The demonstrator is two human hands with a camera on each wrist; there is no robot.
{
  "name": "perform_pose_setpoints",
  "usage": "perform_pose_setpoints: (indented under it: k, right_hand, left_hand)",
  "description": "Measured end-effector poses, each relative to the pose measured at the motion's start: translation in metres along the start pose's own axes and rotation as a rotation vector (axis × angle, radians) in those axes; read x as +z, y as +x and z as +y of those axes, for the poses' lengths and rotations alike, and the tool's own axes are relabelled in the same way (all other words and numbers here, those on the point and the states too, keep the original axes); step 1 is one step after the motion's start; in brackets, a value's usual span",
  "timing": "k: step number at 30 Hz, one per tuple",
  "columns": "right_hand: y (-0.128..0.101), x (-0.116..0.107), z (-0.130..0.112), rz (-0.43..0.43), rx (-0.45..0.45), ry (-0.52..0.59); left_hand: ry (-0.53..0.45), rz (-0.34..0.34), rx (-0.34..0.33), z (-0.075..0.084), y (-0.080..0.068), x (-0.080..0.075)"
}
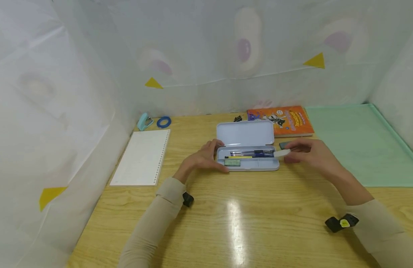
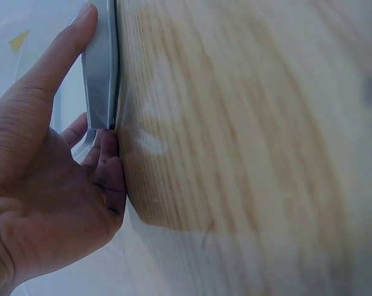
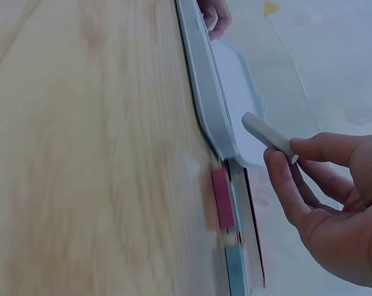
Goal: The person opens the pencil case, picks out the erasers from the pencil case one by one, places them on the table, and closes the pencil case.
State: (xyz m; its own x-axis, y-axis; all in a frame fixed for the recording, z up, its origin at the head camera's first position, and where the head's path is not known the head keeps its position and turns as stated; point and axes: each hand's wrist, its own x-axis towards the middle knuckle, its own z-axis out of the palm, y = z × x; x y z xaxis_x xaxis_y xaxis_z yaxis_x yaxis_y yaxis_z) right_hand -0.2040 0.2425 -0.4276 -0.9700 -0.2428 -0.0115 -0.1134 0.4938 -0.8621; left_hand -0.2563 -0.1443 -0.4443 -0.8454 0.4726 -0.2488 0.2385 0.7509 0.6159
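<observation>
An open pale-blue pencil case lies on the table with its lid leaning back. Inside are pens, a yellow pencil and a green block in the front left compartment. My left hand grips the left end of the case, thumb along its front wall, other fingers round the back corner. My right hand pinches a small white bar between thumb and fingertips, holding it above the right end of the case. Whether it is an eraser or chalk, I cannot tell.
Right of the case sit a pink block and a teal block. Behind are an orange book and a black clip. A notebook, stapler and blue tape roll lie left; a green mat lies right.
</observation>
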Motion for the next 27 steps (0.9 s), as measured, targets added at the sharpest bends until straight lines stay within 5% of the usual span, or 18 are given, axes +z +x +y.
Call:
perform_pose_setpoints:
  k: [7,27]
  right_hand:
    - [-0.014,-0.014,0.013,0.024,0.002,-0.072]
    - [-0.023,-0.023,0.032,-0.093,0.010,-0.230]
  left_hand:
    - [-0.009,-0.001,-0.006,0.000,0.000,0.001]
    - [-0.004,0.004,0.007,-0.003,0.001,0.001]
